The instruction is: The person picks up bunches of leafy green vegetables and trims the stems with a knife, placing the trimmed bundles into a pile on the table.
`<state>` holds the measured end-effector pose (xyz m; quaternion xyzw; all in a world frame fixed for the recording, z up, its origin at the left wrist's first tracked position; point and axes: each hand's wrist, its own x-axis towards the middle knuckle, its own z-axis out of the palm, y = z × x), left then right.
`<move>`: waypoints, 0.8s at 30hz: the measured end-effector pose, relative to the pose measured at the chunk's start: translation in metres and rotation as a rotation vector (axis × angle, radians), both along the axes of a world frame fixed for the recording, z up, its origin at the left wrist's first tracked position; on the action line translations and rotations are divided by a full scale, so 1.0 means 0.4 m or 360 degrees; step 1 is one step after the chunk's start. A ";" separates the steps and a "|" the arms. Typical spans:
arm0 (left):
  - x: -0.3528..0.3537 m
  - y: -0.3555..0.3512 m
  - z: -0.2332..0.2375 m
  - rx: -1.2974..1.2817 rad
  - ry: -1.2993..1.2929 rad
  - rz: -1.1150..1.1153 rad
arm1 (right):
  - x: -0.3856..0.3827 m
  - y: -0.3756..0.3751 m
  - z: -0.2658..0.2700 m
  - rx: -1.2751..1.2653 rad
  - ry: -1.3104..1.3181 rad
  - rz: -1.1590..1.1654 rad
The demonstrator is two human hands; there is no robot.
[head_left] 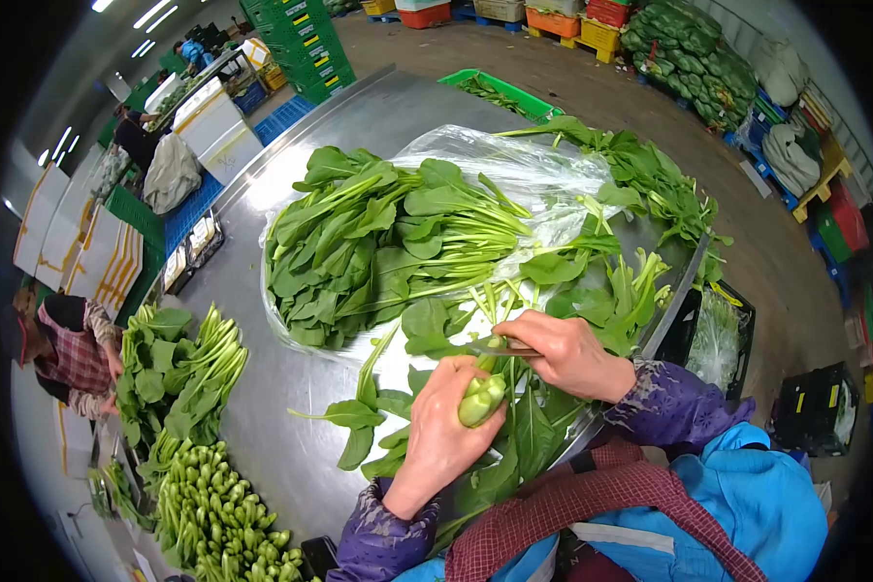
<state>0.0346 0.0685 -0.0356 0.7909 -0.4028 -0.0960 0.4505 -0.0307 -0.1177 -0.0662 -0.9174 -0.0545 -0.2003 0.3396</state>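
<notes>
My left hand (448, 427) is closed round a leafy green plant, its thick pale green stem base (482, 400) showing between the fingers. In my right hand (572, 354) is a small knife (511, 350), its blade lying across the stems just above my left hand. Loose leaves (538, 432) lie below and around both hands. Beyond them, a large heap of leafy greens (359, 242) rests on a clear plastic sheet (466, 145) on the metal table (281, 388).
Trimmed greens with their cut ends outward (218, 504) are piled at the lower left. A co-worker (73, 339) stands at the left edge. More leaves (650, 175) hang over the table's right edge, near a black crate (713, 339). A green crate (500, 92) is beyond the table.
</notes>
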 end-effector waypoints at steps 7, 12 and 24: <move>-0.008 0.004 0.015 0.0029 0.0302 -0.0100 | 0.002 0.000 -0.005 -0.0284 -0.0060 -0.0073; 0.000 0.027 0.001 -0.0068 0.0309 -0.0209 | -0.002 -0.095 -0.047 0.0192 0.0473 -0.0151; 0.044 0.059 -0.018 -0.0218 0.1386 -0.0383 | 0.022 -0.002 0.015 0.0966 0.0449 0.0621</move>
